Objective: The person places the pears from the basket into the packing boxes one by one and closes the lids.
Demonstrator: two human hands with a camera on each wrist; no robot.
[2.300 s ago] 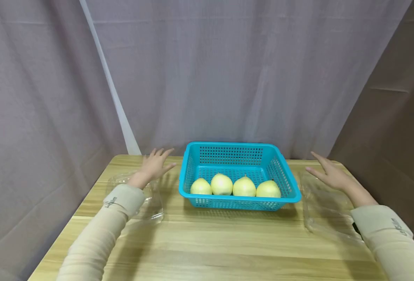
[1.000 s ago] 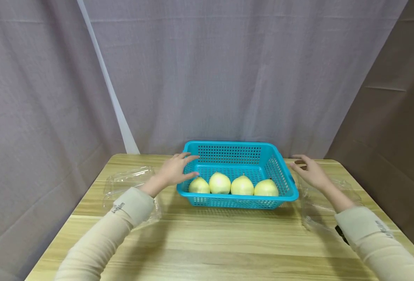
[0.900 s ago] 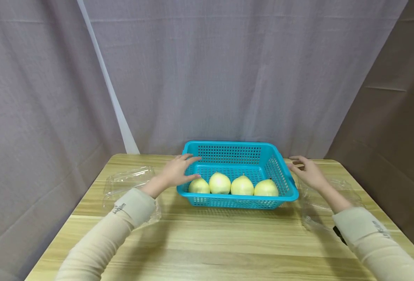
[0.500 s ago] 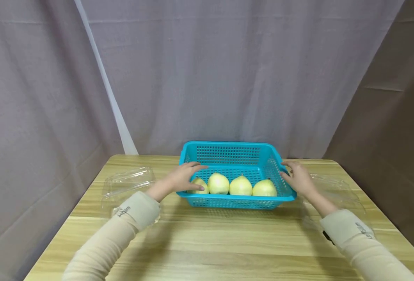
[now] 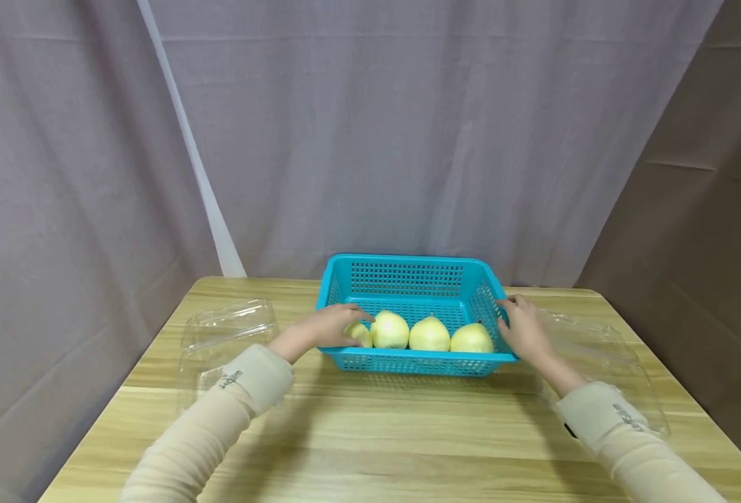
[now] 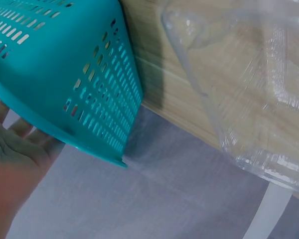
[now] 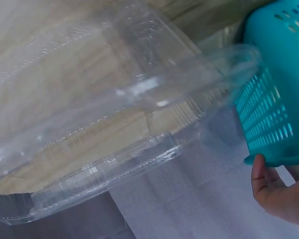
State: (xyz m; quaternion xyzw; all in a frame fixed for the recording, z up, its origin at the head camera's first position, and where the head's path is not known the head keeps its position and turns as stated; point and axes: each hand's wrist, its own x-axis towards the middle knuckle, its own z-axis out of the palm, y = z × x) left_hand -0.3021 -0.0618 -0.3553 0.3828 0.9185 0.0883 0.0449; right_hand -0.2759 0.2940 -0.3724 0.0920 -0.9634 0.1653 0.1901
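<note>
A blue plastic basket (image 5: 408, 362) stands at the back of the table, with several pale yellow pears (image 5: 429, 334) lined up along its near side. My left hand (image 5: 327, 327) reaches over the basket's left rim, its fingers and thumb spread about the leftmost pear (image 5: 361, 334), which it partly hides. Seen from the left wrist, that hand (image 6: 20, 149) is partly behind the rim. My right hand (image 5: 526, 330) is at the basket's right rim, fingers loosely bent and tips over the edge, near the rightmost pear (image 5: 473, 339). In the right wrist view, a fingertip overlaps the rim corner.
Clear plastic clamshell boxes lie on both sides: one left box (image 5: 228, 327) beneath the left forearm, one right box (image 5: 599, 342) beside the right arm. The wooden table (image 5: 408, 433) backs onto a grey curtain (image 5: 376, 140); a brown cloth (image 5: 709, 230) hangs at right.
Both hands have moved inward from above the clear boxes to the basket. The left has lowered over the leftmost pear; the right has come left to the rim. Pears stay in place.
</note>
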